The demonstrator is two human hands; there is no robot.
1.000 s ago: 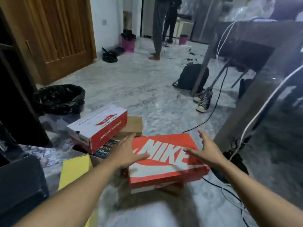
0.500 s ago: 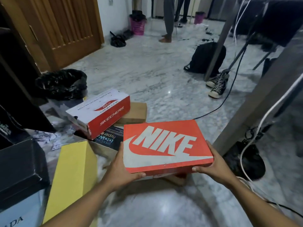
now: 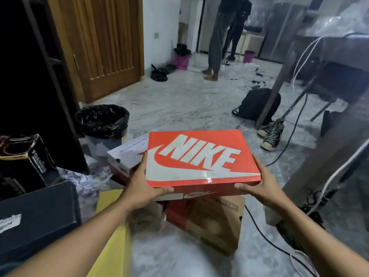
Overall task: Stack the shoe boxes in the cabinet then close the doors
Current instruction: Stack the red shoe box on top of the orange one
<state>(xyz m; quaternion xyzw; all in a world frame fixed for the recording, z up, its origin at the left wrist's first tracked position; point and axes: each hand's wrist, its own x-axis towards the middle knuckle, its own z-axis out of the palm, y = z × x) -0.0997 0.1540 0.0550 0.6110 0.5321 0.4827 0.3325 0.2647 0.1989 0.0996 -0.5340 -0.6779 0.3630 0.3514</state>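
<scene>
I hold an orange Nike shoe box (image 3: 199, 156) level in the air, lid up. My left hand (image 3: 143, 186) grips its left end and my right hand (image 3: 257, 186) grips its right end. Under it on the floor lie a brown Skechers box (image 3: 215, 220), a white and red Skechers box (image 3: 127, 154) and a yellow box (image 3: 113, 236). Black shoe boxes (image 3: 38, 214) are stacked at the left. The dark cabinet (image 3: 30, 76) rises at the far left, its door edge showing.
A bin with a black liner (image 3: 101, 120) stands beside the cabinet. A black backpack (image 3: 257, 104), sneakers (image 3: 271, 134) and cables (image 3: 265, 232) lie at the right near a table leg. A person (image 3: 217, 37) stands further off. A wooden door (image 3: 103, 43) is behind.
My hands reached the Nike box, closed on its two ends and lifted it off the pile. The brown box beneath now shows.
</scene>
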